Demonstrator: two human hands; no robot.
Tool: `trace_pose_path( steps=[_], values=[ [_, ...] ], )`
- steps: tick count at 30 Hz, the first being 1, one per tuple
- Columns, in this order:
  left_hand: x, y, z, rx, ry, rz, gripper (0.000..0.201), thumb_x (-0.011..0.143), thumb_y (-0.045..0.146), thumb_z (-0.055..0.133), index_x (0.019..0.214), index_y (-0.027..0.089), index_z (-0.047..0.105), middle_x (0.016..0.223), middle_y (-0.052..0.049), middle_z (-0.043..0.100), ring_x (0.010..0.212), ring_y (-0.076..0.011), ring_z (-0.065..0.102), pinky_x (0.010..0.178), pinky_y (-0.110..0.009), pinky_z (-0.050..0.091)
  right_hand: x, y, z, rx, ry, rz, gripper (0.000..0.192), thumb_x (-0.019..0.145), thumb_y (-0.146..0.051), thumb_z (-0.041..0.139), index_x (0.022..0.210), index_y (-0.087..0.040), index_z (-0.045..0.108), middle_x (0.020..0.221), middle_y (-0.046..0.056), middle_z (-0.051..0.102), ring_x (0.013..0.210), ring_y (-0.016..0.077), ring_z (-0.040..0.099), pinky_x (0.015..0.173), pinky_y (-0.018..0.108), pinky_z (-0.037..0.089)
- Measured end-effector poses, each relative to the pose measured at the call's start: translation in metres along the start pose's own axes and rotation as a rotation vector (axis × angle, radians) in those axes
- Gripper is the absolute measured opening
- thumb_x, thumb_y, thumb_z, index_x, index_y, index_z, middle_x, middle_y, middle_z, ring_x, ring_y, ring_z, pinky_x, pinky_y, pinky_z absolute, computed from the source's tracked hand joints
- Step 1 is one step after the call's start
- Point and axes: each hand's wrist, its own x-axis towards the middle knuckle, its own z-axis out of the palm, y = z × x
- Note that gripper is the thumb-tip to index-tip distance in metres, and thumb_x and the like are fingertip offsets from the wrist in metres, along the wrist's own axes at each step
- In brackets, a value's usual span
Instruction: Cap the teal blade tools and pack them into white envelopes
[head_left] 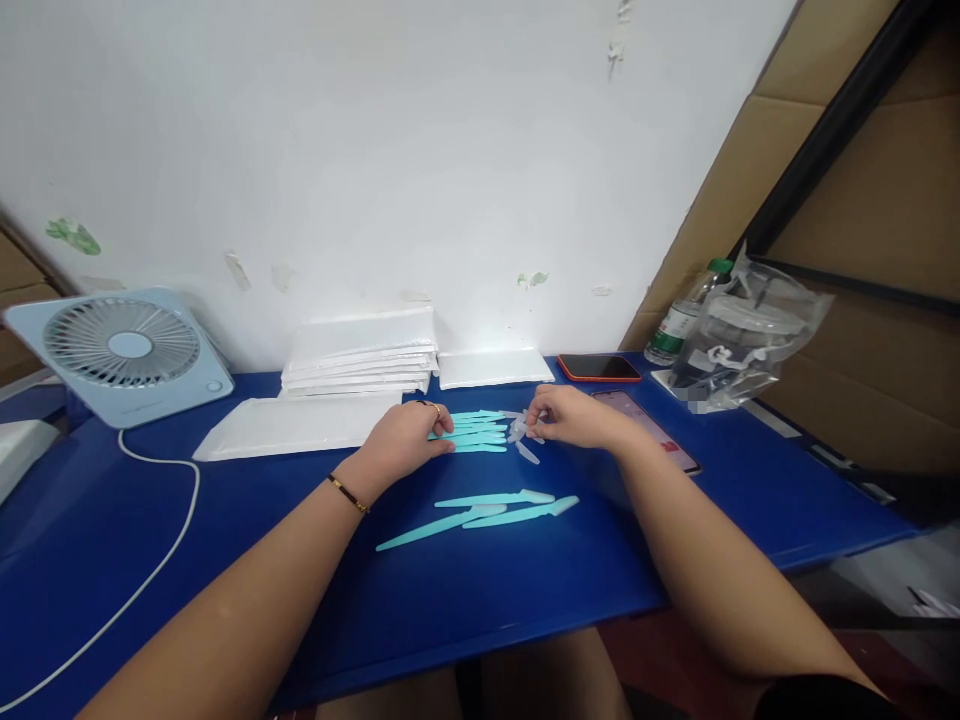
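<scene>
Stretching both forearms over a glossy blue counter [592, 585], holding the bare left hand [401, 437] curled at the left ends of a close row of slim turquoise plastic handles [480, 438], bending thumb and fingers near together there, yet hiding whether actually pinching one; cannot tell. Wearing a dark bracelet with gold pieces [349, 493] on that wrist. Holding the bare right hand [562, 415] at the other end of the row, bunching thumb and fingertips over a small heap of translucent, narrow plastic pieces [528, 452], again hiding whether pinching any; cannot tell. Looking down on three loose turquoise sticks with pale angled tips [495, 498], lying nearer the body than the row, apart from both hands. Facing, beyond the left hand, a stack of flat white packages [360, 352], and a longer flat white package [292, 425] in front of that stack. Passing the right wrist just beside a phone with a lit screen [667, 440], lying near a dark-screened phone in a red-orange case [600, 368]. Sharing the counter with a square light-blue fan [129, 345] at far left.
</scene>
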Motion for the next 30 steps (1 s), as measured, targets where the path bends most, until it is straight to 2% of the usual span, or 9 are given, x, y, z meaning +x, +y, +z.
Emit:
trace_pose_path(
  steps=[2,6,8,11,15,20,23,26,30],
  values=[
    [-0.004,0.009,-0.001,-0.034,-0.012,0.049,0.022,0.073,0.042,0.058,0.078,0.022,0.064,0.081,0.000,0.064,0.073,-0.0146,0.056,0.059,-0.024,0.036,-0.004,-0.008,-0.003,0.038,-0.065,-0.043,0.015,0.074,-0.029,0.060,0.078,-0.016,0.066,0.085,0.004,0.060,0.073,0.0140,0.055,0.061,0.023,0.039],
    [-0.015,0.030,-0.001,-0.105,-0.185,0.129,0.029,0.072,0.050,0.058,0.077,0.023,0.066,0.076,0.001,0.065,0.066,-0.0135,0.056,0.053,-0.023,0.035,-0.010,-0.029,0.001,0.032,-0.369,-0.138,0.019,0.067,-0.034,0.068,0.075,-0.017,0.069,0.080,0.002,0.062,0.068,0.0135,0.055,0.057,0.022,0.038],
    [-0.019,0.036,0.002,-0.122,-0.261,0.135,0.028,0.070,0.049,0.061,0.077,0.023,0.067,0.074,0.001,0.066,0.064,-0.0134,0.055,0.050,-0.023,0.034,-0.010,-0.035,0.007,-0.018,-0.423,-0.136,0.017,0.066,-0.032,0.068,0.074,-0.016,0.069,0.077,0.002,0.062,0.065,0.0128,0.054,0.055,0.022,0.037],
    [-0.019,0.035,0.006,-0.115,-0.297,0.119,0.021,0.074,0.041,0.058,0.073,0.022,0.067,0.070,0.001,0.066,0.062,-0.0130,0.055,0.049,-0.023,0.033,-0.008,-0.036,0.012,-0.042,-0.354,-0.152,0.014,0.069,-0.030,0.066,0.073,-0.016,0.068,0.078,0.003,0.062,0.066,0.0126,0.054,0.056,0.022,0.037],
    [-0.011,0.020,0.004,0.040,-0.142,0.093,0.017,0.076,0.033,0.055,0.071,0.022,0.066,0.073,0.000,0.067,0.065,-0.0142,0.056,0.054,-0.024,0.034,-0.003,-0.023,0.011,-0.031,-0.189,-0.153,0.010,0.072,-0.027,0.063,0.073,-0.017,0.066,0.080,0.003,0.061,0.068,0.0129,0.054,0.059,0.023,0.038],
    [-0.003,0.002,-0.005,0.143,-0.023,-0.012,0.017,0.078,0.033,0.052,0.073,0.022,0.064,0.081,0.000,0.066,0.070,-0.0157,0.058,0.059,-0.025,0.036,0.006,-0.003,0.007,-0.045,0.091,0.057,0.011,0.071,-0.028,0.063,0.073,-0.017,0.066,0.083,0.004,0.061,0.074,0.0153,0.055,0.063,0.024,0.039],
    [-0.008,0.007,-0.009,0.082,-0.025,-0.043,0.024,0.073,0.043,0.057,0.083,0.022,0.063,0.084,-0.001,0.065,0.072,-0.0162,0.058,0.057,-0.025,0.037,0.004,-0.001,0.002,-0.014,0.072,0.106,0.014,0.070,-0.030,0.065,0.075,-0.017,0.067,0.084,0.005,0.063,0.075,0.0162,0.056,0.063,0.024,0.039],
    [-0.020,0.023,-0.013,-0.022,-0.196,-0.027,0.032,0.069,0.053,0.058,0.077,0.022,0.064,0.075,-0.001,0.065,0.064,-0.0153,0.057,0.049,-0.024,0.035,-0.004,-0.008,-0.005,0.070,-0.030,0.047,0.014,0.072,-0.028,0.062,0.077,-0.017,0.067,0.084,0.005,0.063,0.073,0.0148,0.056,0.061,0.023,0.040],
    [-0.032,0.040,-0.015,-0.021,-0.351,0.005,0.020,0.063,0.043,0.065,0.068,0.023,0.066,0.068,0.000,0.066,0.061,-0.0153,0.056,0.047,-0.023,0.034,-0.008,-0.023,-0.004,0.108,-0.203,-0.134,0.016,0.071,-0.031,0.065,0.077,-0.017,0.069,0.079,0.002,0.063,0.068,0.0128,0.055,0.059,0.022,0.038]
  ],
)
